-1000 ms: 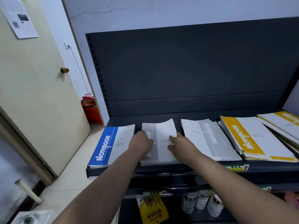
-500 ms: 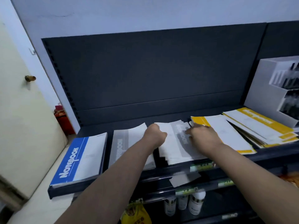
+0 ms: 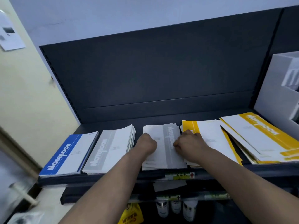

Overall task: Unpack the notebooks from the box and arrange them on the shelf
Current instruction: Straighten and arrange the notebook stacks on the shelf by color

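Note:
Notebook stacks lie in a row on the dark shelf (image 3: 97, 179): a blue stack (image 3: 69, 152) at the left, then a grey stack (image 3: 110, 149), a second grey stack (image 3: 165, 152) in the middle, and two yellow stacks (image 3: 210, 136) (image 3: 258, 136) to the right. My left hand (image 3: 146, 144) grips the left edge of the middle grey stack with curled fingers. My right hand (image 3: 189, 143) holds its right edge, partly over the neighbouring yellow stack. The middle stack's sheets are slightly fanned. No box of notebooks is in view.
A white display box (image 3: 278, 88) stands at the shelf's right end. Below are lower shelves with white bottles (image 3: 176, 207) and a yellow packet (image 3: 131, 215). A cream door (image 3: 24, 94) is at the left. The shelf's dark back panel (image 3: 153, 70) rises behind the stacks.
Both hands left the first grey stack and moved right to the second grey stack, which now lies straighter between them. My view swung right, then back a little.

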### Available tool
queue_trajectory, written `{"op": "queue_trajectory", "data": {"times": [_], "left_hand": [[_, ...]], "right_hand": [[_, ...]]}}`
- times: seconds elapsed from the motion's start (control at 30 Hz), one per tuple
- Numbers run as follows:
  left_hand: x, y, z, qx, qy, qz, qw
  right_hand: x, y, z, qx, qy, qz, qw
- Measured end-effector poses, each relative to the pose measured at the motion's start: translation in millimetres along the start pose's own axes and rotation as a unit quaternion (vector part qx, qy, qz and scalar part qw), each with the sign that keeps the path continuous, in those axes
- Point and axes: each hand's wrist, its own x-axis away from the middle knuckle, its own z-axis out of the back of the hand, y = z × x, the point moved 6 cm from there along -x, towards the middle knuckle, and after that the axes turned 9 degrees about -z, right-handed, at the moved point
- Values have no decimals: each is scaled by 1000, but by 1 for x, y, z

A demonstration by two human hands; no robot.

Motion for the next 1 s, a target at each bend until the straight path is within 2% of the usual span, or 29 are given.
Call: {"op": "queue_trajectory", "data": {"times": [0.3,0.4,0.57,0.63,0.7,0.8,0.87,0.9,1.0], "left_hand": [[-17,-8,9,58,42,79,994],[-24,-11,5,138,38,90,986],[-23,1,10,168,28,79,982],[-19,6,15,202,36,54,977],[-11,8,29,245,69,8,967],[6,15,50,309,96,-111,940],[14,17,59,339,95,-179,919],[15,17,60,355,94,-197,909],[14,11,53,396,93,-211,889]], "right_hand": [[-2,-2,-6,-3,-23,5,1000],[-5,-2,-8,4,-28,2,1000],[-3,-1,-5,-18,-35,-16,999],[-4,2,1,-84,-26,-28,996],[-9,9,12,-238,15,-51,970],[-16,13,31,-449,39,-70,890],[-18,9,43,-544,39,-59,836],[-18,7,49,-560,61,-50,825],[-8,-1,59,-532,127,-22,837]]}}
